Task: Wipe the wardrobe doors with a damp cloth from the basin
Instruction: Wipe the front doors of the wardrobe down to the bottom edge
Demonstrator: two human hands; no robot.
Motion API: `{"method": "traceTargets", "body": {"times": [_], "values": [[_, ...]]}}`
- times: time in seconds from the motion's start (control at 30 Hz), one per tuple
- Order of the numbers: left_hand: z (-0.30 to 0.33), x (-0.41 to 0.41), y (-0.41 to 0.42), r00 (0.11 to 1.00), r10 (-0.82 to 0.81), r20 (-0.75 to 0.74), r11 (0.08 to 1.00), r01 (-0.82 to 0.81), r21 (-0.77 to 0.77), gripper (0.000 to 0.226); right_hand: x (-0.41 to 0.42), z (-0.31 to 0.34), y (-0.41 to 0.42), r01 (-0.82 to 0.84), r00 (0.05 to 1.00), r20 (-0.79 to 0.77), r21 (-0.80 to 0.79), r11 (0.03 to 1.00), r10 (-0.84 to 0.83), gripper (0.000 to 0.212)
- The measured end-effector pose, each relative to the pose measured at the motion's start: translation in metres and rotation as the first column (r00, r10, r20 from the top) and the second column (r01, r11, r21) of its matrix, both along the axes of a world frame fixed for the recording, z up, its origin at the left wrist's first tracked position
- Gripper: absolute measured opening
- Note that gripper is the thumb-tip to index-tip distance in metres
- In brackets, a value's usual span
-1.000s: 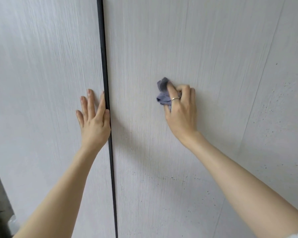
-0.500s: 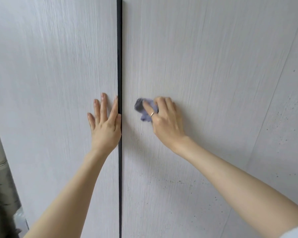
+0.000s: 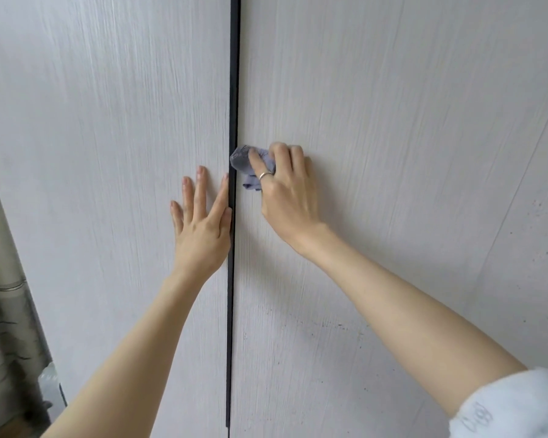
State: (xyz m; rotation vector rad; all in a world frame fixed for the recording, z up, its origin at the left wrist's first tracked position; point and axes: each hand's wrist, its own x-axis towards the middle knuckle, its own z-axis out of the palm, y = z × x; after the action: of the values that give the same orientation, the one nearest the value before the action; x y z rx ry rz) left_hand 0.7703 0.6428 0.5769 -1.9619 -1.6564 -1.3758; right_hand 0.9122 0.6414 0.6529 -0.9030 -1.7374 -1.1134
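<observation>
The cloth (image 3: 251, 167) has moved left to the door (image 3: 361, 121) edge — right hand (image 3: 285, 191) grips it bunched; left hand (image 3: 203, 222) lies flat, fingers upward.

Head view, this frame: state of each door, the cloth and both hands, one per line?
left door: closed, left hand on it
right door: closed, being wiped
cloth: bunched, pressed against right door beside the dark gap
left hand: flat, fingers straight
right hand: gripping cloth
</observation>
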Motion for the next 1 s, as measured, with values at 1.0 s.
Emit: {"method": "traceTargets", "body": {"times": [1.0], "values": [[-0.034,0.011,-0.004,0.996,0.059,0.069,0.997,-0.056,-0.046,0.052,0.129,-0.108,-0.007,-0.065,0.995,0.073,-0.101,0.993,0.073,0.033]]}}
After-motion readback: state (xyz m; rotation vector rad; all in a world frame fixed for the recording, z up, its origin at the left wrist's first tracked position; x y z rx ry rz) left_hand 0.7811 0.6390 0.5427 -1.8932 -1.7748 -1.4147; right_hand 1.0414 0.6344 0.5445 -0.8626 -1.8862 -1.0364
